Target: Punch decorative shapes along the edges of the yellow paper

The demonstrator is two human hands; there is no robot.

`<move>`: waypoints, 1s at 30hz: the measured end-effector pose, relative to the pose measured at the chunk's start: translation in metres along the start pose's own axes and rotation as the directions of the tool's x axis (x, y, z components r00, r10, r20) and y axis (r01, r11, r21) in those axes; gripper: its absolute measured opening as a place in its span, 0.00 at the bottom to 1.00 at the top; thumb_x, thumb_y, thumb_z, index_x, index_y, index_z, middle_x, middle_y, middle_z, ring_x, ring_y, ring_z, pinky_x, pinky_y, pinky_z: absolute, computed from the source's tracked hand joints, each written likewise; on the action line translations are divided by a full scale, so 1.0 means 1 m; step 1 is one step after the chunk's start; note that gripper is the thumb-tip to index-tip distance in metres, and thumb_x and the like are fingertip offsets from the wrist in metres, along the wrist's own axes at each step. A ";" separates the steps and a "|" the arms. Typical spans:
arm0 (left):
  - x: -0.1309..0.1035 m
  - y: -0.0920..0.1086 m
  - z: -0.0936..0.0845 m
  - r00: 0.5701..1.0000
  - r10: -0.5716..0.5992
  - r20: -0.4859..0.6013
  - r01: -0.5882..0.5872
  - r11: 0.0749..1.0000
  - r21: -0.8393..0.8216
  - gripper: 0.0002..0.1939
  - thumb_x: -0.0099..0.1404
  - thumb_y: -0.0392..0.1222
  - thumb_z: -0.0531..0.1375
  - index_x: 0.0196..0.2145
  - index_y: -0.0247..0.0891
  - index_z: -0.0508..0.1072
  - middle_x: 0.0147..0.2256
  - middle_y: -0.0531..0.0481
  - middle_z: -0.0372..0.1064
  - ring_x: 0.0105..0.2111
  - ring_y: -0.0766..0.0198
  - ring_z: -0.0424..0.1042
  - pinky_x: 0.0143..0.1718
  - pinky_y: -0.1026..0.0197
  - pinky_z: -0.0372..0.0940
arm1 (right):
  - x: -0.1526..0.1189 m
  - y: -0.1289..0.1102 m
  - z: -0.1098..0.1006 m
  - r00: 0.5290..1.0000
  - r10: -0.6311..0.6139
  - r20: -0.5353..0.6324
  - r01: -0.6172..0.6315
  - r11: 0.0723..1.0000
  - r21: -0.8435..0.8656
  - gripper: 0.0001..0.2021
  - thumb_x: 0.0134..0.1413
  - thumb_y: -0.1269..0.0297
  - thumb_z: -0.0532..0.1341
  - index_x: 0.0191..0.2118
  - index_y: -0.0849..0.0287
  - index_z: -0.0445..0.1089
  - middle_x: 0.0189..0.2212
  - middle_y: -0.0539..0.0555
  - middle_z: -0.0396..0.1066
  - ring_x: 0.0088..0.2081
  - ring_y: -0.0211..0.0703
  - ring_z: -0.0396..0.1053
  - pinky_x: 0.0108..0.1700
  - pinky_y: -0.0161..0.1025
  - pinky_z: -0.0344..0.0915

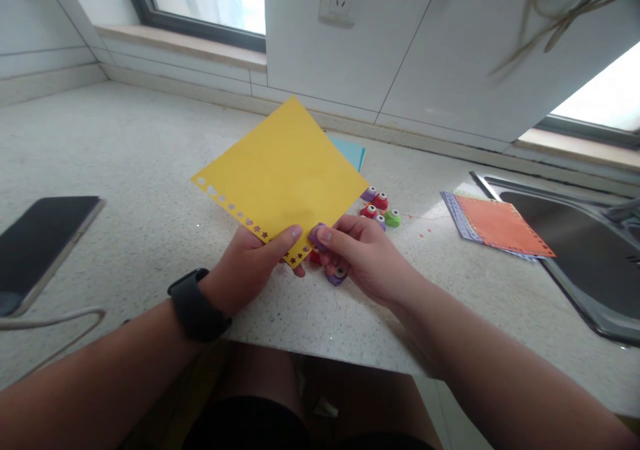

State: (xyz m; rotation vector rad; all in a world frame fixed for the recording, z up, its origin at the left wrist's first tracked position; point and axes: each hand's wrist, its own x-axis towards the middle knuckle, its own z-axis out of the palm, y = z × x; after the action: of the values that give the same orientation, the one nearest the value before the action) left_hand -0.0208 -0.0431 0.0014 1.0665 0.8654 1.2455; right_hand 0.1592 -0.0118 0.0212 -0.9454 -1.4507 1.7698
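My left hand (260,257) grips a yellow sheet of paper (283,170) near its lower corner, thumb on top and fingers underneath. Small hearts, stars and other shapes are cut along the sheet's lower left edge. Between the thumb and fingers of my right hand (373,253) is a purple craft paper punch (316,237), up against the sheet's lower right edge; whether the paper sits in its slot I cannot tell. Beneath that hand another purple punch (337,277) with an eye shows in part, beside a red one. Beyond it lie several more, including a red punch (380,201) and a green punch (393,219).
Light blue paper (350,151) lies behind the yellow sheet. Orange paper (500,222) over purple sheets rests against the sink (590,257) at right. A dark phone-like device (47,243) and a white cable (75,315) are at left. Small orange scraps lie beside the punches.
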 end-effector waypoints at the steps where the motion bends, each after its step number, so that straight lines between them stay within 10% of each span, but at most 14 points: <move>1: 0.000 0.000 0.000 1.000 -0.003 -0.008 0.003 1.000 0.006 0.08 0.66 0.44 0.64 0.39 0.37 0.77 0.34 0.49 0.78 0.28 0.64 0.75 0.23 0.64 0.72 | 0.000 0.000 0.000 1.000 -0.003 0.001 0.003 1.000 -0.003 0.15 0.57 0.52 0.67 0.33 0.62 0.72 0.24 0.51 0.70 0.24 0.34 0.64 0.24 0.33 0.58; 30: 0.000 0.002 0.003 1.000 0.003 -0.019 -0.001 0.997 0.072 0.13 0.65 0.45 0.63 0.44 0.36 0.77 0.36 0.46 0.78 0.28 0.63 0.75 0.22 0.64 0.73 | 0.000 -0.002 0.004 1.000 -0.011 -0.016 0.011 1.000 0.021 0.18 0.52 0.49 0.70 0.31 0.60 0.69 0.24 0.51 0.69 0.22 0.34 0.63 0.21 0.33 0.56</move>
State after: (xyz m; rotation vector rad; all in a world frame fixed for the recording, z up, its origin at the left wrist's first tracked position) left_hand -0.0188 -0.0436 0.0041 1.1143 0.9296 1.2361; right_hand 0.1560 -0.0130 0.0231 -0.9372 -1.4226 1.7625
